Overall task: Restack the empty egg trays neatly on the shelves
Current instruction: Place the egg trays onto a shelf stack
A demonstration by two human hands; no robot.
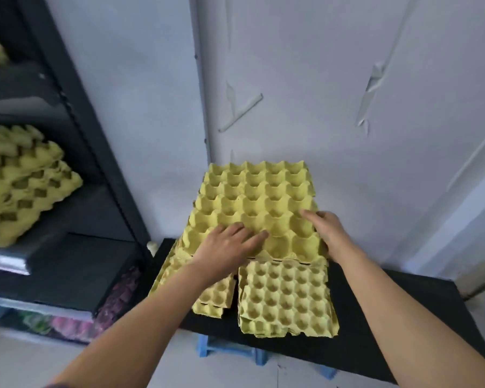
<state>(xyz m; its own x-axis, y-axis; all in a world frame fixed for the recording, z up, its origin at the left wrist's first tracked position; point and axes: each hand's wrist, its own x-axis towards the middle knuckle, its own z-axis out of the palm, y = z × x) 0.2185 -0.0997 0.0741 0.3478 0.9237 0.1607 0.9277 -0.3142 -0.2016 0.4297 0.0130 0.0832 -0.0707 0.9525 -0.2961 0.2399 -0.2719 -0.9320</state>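
Barely begun: most trays not yet put on the shelves.
Laid the left hand flat, fingers straight, on the top egg tray above the black bench; gripped its right edge with the right hand. Saw a low stack beneath and a crooked pile on the shelf (found no readable writing anywhere).

A black counter sits low in the frame. A blue stool peeks out under it. Peeling tape hangs on the white wall up top.
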